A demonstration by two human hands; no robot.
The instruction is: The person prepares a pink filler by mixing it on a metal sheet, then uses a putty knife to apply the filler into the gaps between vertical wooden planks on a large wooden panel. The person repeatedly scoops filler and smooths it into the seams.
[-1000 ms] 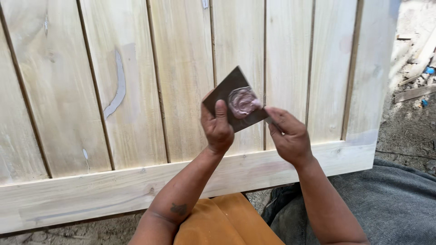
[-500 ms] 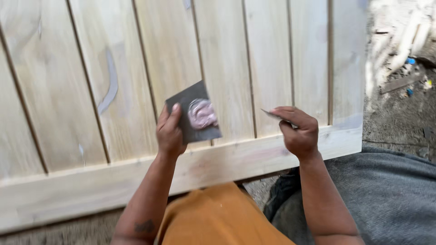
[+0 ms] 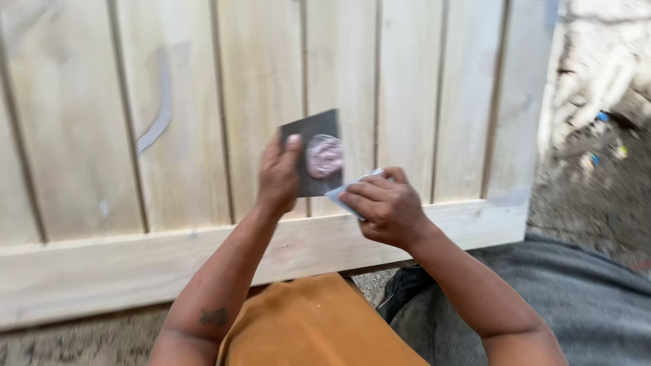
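- The whole view was smeared by motion, so fine edges were hard to read, and the far right of the picture was little more than bright blur over dirt ground [image 3: 597,203] with small blue specks.
- The left hand [image 3: 279,177] was closed on a dark square board [image 3: 317,154], thumb pressed on its face, fingers hidden behind it.
- On that board sat a pinkish swirl of putty [image 3: 325,156]; its exact texture could not be made out.
- The board's lower right corner was covered by the right hand [image 3: 383,207], so that edge was not visible.
- The right hand was curled shut around a pale, thin blade-like scraper [image 3: 347,192]; only a light bluish sliver showed past the knuckles, and its handle was hidden in the grip.
- The scraper's tip lay just beside the board's lower edge; whether they touched could not be told.
- Both hands were held above a pale wooden slatted panel [image 3: 203,135], its vertical boards separated by narrow grooves, with a crosswise rail [image 3: 135,264] along the near edge.
- A grey curved smear [image 3: 159,112] marked one slat, left of the hands.
- The panel ran out of view at the top and left.
- An orange-brown garment [image 3: 319,325] and grey trousers [image 3: 583,305] filled the bottom, both cut off by the picture's edge.
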